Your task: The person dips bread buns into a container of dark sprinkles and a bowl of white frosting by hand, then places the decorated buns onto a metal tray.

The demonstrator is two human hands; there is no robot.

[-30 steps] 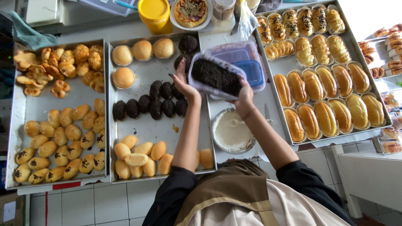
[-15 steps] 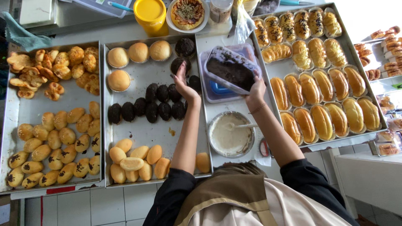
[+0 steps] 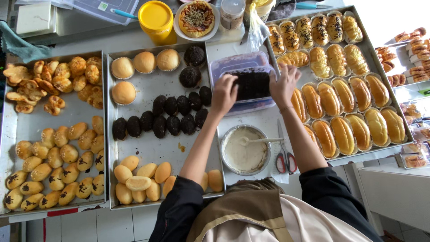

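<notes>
1. Left hand (image 3: 224, 93) gripping the left edge of a clear plastic container (image 3: 244, 80) of dark crumbs, fingers curled over its rim.
2. Right hand (image 3: 284, 83) on the container's right edge, fingers spread and pressed against it.
3. Container resting on the surface between the middle tray (image 3: 148, 148) of dark and golden buns and the right tray (image 3: 380, 58) of glazed long rolls.
4. Just below, a metal bowl (image 3: 245, 150) of pale cream; red-handled scissors (image 3: 283, 157) beside it.
</notes>
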